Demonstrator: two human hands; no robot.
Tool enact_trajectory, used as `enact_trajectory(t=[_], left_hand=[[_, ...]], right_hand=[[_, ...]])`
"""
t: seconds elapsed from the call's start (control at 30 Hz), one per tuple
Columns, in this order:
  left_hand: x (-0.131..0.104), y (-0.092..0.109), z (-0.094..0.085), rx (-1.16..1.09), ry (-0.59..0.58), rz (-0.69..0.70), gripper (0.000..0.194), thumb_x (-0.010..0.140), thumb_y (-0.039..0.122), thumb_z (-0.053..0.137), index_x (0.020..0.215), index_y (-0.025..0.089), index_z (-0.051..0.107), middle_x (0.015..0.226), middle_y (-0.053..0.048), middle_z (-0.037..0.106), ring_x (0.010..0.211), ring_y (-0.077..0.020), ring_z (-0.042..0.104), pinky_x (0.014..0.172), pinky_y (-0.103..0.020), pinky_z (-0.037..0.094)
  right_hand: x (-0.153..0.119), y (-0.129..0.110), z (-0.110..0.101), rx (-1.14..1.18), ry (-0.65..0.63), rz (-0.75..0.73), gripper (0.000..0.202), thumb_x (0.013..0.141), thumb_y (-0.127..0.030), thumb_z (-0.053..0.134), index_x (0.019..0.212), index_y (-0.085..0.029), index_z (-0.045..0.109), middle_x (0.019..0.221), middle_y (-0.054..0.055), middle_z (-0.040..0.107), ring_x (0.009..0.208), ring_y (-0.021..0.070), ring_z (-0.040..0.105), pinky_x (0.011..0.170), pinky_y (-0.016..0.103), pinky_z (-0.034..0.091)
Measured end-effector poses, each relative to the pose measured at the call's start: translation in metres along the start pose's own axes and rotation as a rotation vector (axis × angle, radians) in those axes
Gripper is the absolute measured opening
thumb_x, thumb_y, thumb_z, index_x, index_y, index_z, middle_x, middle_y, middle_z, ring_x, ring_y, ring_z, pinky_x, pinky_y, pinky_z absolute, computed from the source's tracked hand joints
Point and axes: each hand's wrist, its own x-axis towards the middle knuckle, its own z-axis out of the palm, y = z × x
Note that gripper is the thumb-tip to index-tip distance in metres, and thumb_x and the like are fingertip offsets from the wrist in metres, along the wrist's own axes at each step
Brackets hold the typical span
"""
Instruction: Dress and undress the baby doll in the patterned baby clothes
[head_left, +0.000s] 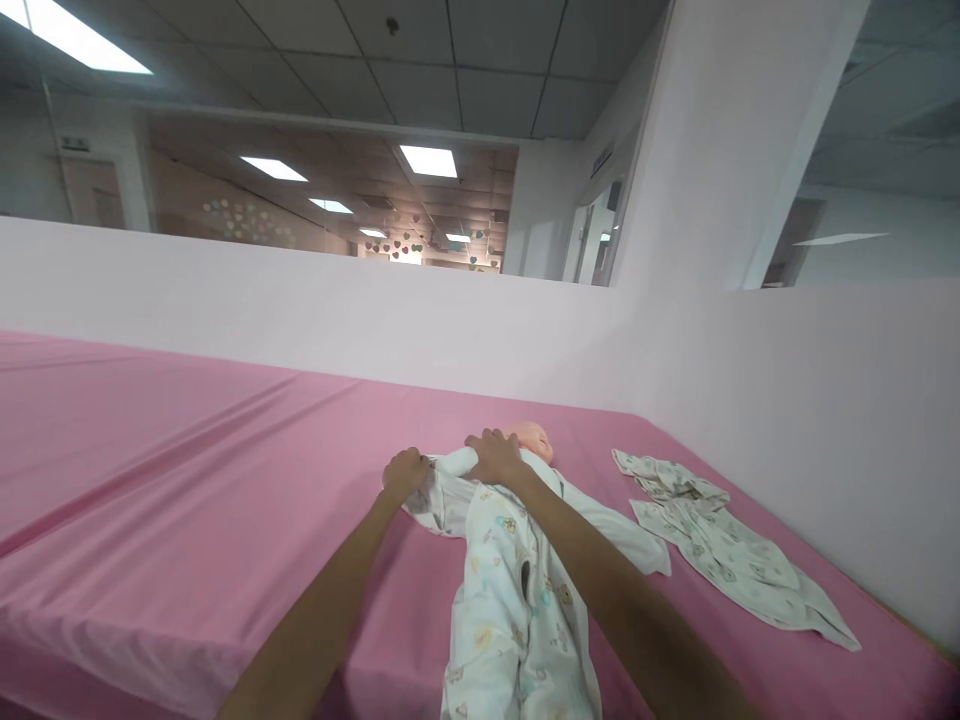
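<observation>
A baby doll (534,441) lies on its back on the pink bed, its head at the far end. It has a white long-sleeved top (611,522) and patterned white pants (499,590), whose legs reach toward me. At the doll's left side in my view, my left hand (406,472) is closed on the edge of the white cloth of the top. My right hand (495,458) lies across the doll's upper body, with thumb and fingers around the near end of the white sleeve (456,461). Part of the doll's chest and neck is hidden under that hand.
A patterned white baby garment (739,550) lies spread to the right of the doll. The pink sheet (225,480) covers the bed, with wrinkles at the left. White walls (375,330) with windows stand behind and to the right.
</observation>
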Motion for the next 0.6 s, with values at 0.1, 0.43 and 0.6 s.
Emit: enact_trajectory(t=[0.1,0.43,0.6], left_hand=[[0.007,-0.015,0.0,-0.098,-0.062,-0.041,0.016,0.082,0.026,0.047,0.079,0.017,0.06,0.095,-0.015,0.071,0.086,-0.0262,0.067,0.063,-0.029,0.043],[0.016,-0.026,0.0,-0.461,-0.198,0.003,0.013,0.075,0.023,0.054,0.064,0.017,0.054,0.059,-0.002,0.058,0.057,-0.0152,0.057,0.056,-0.025,0.042],[0.011,-0.019,-0.003,-0.618,-0.303,0.079,0.026,0.079,0.04,0.059,0.077,0.015,0.063,0.071,-0.005,0.065,0.063,-0.015,0.06,0.057,-0.025,0.047]], right_hand=[[-0.009,0.014,-0.009,0.057,0.034,0.022,0.046,0.08,-0.027,0.055,0.126,-0.027,0.053,0.123,0.013,0.053,0.117,0.0309,0.045,0.094,0.051,0.035],[-0.024,0.029,-0.019,0.185,0.115,0.08,0.057,0.082,-0.026,0.05,0.139,-0.03,0.043,0.123,0.01,0.054,0.118,0.0288,0.046,0.088,0.039,0.039],[-0.017,0.011,-0.01,0.18,0.097,0.064,0.058,0.081,-0.031,0.056,0.138,-0.028,0.045,0.128,0.011,0.056,0.12,0.0304,0.048,0.093,0.043,0.037]])
